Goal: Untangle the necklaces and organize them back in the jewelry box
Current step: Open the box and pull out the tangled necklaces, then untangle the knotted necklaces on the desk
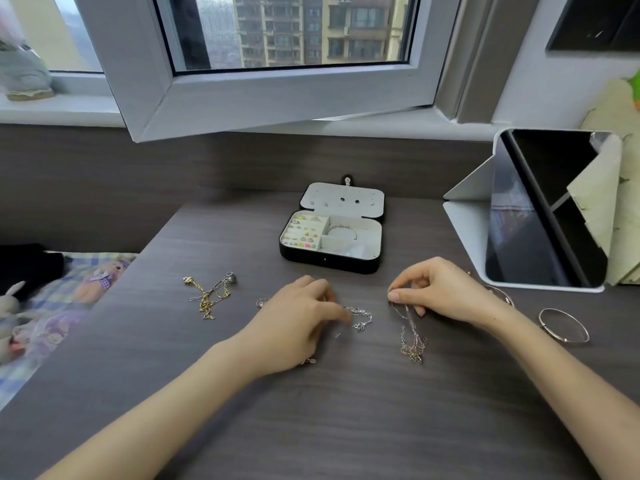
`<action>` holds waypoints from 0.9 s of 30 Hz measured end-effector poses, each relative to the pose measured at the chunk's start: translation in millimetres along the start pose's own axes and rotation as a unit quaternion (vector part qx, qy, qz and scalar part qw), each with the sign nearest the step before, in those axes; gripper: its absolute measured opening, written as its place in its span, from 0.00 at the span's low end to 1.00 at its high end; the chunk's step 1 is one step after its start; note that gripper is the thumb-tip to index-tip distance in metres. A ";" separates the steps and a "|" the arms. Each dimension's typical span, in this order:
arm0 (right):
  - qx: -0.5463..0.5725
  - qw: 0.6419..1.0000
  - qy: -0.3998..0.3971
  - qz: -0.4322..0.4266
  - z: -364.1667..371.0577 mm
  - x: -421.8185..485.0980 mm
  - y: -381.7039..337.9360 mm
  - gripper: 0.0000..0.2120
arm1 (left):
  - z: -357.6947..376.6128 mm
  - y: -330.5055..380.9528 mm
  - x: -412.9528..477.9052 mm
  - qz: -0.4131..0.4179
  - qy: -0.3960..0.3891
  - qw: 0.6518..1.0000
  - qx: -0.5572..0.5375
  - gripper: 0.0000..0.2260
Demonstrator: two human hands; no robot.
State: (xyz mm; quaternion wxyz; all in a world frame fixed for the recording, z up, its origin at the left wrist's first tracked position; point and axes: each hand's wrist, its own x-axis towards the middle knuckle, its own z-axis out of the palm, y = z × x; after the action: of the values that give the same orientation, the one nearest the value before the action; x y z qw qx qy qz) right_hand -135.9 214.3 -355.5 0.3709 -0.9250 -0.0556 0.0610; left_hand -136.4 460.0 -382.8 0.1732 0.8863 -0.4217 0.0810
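R hand [440, 294] pinching pinkish chain [412, 344] btwn thumb + finger, L hand [298, 323] curled over silver chain [362, 317], blurry so can't tell if gripping, gold tangle [207, 296] left, jewelry box [330, 261] open at far center of desk [346, 427]

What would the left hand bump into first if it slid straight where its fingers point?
Likely the small silver chain lying just beyond the fingers of the left hand; blur hides whether they touch. Farther on, the right hand pinches a pinkish chain.
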 end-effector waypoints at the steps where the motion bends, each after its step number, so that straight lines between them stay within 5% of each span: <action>1: -0.008 1.000 0.011 -0.002 0.8 2.0 1.7 0.02 | 0.9 -1.1 -1.3 -0.002 -0.004 1.000 0.000 0.20; 19: -0.150 0.971 0.182 -0.036 16.1 3.0 -1.5 0.09 | -2.3 -29.5 3.2 -0.141 -0.001 0.985 0.101 0.14; 27: -0.092 0.976 0.005 -0.196 62.4 -31.1 -45.8 0.06 | -33.0 -29.2 -31.7 -0.182 0.009 0.982 -0.054 0.09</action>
State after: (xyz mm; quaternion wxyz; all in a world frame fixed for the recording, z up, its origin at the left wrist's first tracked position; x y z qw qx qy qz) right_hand -178.9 285.0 -366.3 0.2888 -0.9268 -0.2388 -0.0231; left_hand -133.7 512.3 -368.3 0.2361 0.9369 -0.2557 0.0336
